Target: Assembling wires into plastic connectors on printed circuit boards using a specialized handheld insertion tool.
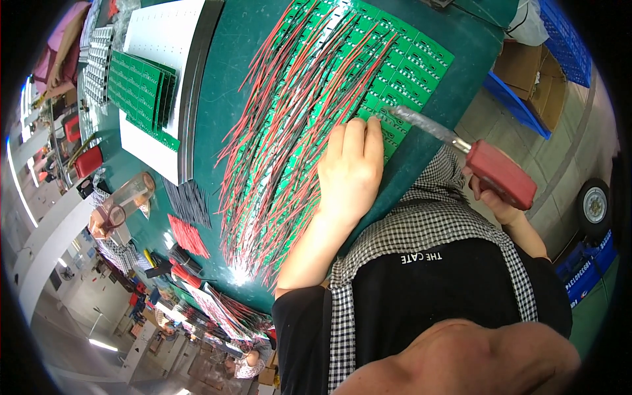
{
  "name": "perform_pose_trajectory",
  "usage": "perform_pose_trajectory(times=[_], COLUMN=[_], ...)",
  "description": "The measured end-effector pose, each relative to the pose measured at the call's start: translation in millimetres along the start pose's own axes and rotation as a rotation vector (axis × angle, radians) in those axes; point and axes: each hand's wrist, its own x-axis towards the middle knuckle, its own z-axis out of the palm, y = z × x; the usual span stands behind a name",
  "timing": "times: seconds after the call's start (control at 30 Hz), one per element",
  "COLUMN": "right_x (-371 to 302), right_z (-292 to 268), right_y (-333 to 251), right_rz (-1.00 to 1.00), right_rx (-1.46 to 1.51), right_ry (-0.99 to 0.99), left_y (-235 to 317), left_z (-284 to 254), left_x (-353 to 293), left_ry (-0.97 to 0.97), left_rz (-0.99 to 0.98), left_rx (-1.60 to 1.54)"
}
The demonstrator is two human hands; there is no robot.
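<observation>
A broad green panel of circuit boards [418, 62] lies on the table, with many thin red and black wires [283, 158] running across it in rows. My left hand [352, 161] rests on the panel's near part, fingers close together and bent down at the boards. Whatever its fingertips pinch is hidden beneath them. My right hand [494, 201] is wrapped round the red handle of a soldering iron [497, 174]. The iron's greyish metal tip points left and reaches the boards just beside my left fingertips.
On the left, stacked green boards [138, 85] sit on a white sheet [164, 33]. Bundles of black wires [187, 201] and red wires [187, 236] lie near a clear plastic bottle [131, 192]. Right of the green table [230, 79] stand a cardboard box [543, 82] and a blue crate [569, 43].
</observation>
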Motion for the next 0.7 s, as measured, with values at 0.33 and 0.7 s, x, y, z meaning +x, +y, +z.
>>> perform_pose_trajectory(times=[0.33,0.7], right_x=[-13,1], right_z=[-10,-7], right_y=[6,-1], right_rz=[0.076,0.055], right_rx=[0.1,0.085], right_ry=[0.02,0.06], left_y=[-2,-2], left_z=[0,5], left_x=[1,15], left_ry=[0.013,0.061], left_rz=[0.074,0.018], left_rx=[0.098,-0.096])
